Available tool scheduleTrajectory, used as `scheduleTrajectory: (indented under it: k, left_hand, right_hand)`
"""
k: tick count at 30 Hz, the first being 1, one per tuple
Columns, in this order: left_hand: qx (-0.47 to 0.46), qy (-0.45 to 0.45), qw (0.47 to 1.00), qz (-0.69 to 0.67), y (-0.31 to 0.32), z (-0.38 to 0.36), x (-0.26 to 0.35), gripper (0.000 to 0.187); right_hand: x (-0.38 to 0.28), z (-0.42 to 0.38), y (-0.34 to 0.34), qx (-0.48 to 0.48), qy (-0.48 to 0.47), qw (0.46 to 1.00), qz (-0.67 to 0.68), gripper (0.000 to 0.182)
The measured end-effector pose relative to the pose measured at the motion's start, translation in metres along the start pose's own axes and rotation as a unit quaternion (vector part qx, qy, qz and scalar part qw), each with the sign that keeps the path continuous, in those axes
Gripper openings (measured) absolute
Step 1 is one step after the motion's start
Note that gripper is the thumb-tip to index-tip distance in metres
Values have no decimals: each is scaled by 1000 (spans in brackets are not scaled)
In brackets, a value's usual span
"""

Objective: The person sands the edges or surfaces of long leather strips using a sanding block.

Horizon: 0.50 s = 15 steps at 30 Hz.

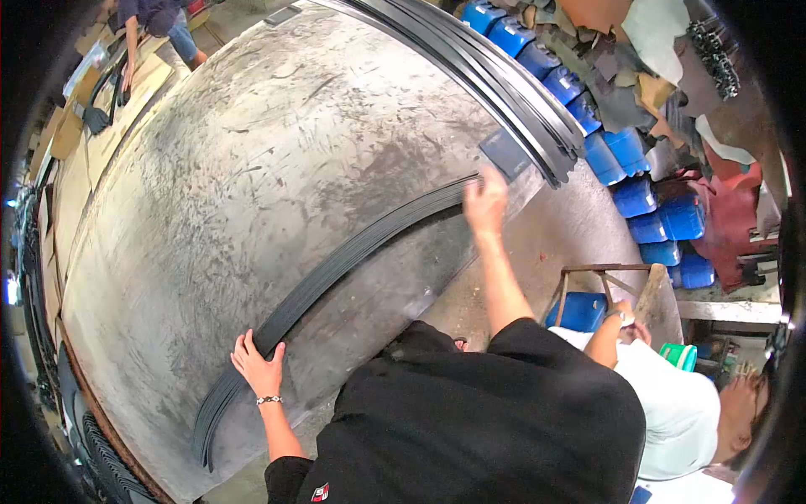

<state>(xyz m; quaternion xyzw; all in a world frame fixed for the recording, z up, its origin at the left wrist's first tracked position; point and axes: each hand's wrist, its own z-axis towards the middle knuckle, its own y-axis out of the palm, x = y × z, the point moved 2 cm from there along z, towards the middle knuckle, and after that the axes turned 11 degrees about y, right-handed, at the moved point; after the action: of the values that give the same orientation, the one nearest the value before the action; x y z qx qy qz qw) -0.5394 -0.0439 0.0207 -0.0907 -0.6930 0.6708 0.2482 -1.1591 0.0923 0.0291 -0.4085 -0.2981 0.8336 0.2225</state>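
Observation:
A long bundle of thin dark strips (357, 250), perhaps leather or rubber, lies in a curve across the worn grey tabletop (193, 210). My left hand (257, 361), with a bracelet at the wrist, straddles the bundle near its lower left end, fingers on one side and thumb on the other. Beyond that hand the strip ends fan out slightly. At the bundle's upper right end is my right hand (485, 202), smeared by motion; whether its fingers grip the strip ends cannot be made out.
A thick stack of black strips (470, 71) runs along the table's far edge, beside a dark flat plate (505, 153). Blue containers (634, 197) and leather pieces (663, 34) line the right. A person in white (672, 412) sits close by; another person's arm (130, 50) shows upper left.

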Motion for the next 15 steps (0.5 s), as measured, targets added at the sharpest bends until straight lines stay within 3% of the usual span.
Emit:
scheduleTrajectory:
  k: [3, 7, 11, 12, 15]
  left_hand:
    - [-7, -26, 999, 18, -6, 0, 8, 100]
    - [39, -61, 997, 23, -8, -24, 12, 103]
    - [91, -130, 987, -1, -9, -70, 16, 94]
    - [106, -146, 984, 7, -6, -84, 18, 91]
    - [146, -193, 969, 39, 3, -125, 32, 86]
  right_hand:
    - [104, 55, -16, 21, 68, 995, -64, 54]
    - [161, 74, -2, -115, 68, 983, -129, 67]
    - [156, 74, 7, -139, 21, 964, -226, 59]
    - [159, 73, 3, -117, -31, 973, -198, 52]
    - [149, 73, -3, -112, -66, 968, -215, 48]
